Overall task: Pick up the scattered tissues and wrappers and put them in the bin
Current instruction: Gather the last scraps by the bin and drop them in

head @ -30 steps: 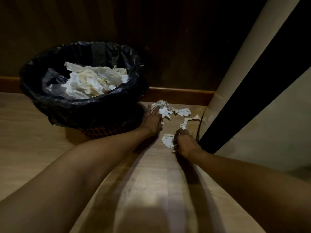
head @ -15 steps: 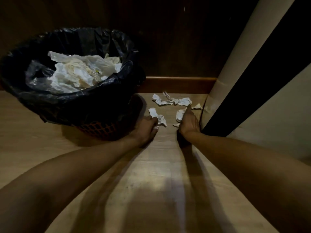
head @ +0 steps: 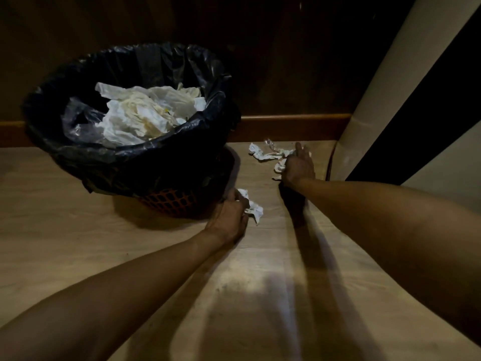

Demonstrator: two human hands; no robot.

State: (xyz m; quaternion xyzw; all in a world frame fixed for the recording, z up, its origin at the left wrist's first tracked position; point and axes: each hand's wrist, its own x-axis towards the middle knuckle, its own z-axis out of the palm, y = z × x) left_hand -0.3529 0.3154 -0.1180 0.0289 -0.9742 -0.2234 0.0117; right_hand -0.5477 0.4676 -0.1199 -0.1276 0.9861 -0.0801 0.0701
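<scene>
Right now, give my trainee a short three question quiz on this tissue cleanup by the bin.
1. True or false: the left hand is closed on a crumpled tissue.
2. The right hand works: A) inside the bin B) on the floor near the baseboard C) up in the air.
3. Fill in: the bin liner is ___ in colour.

Key: 1 true; 2 B; 3 black.
</scene>
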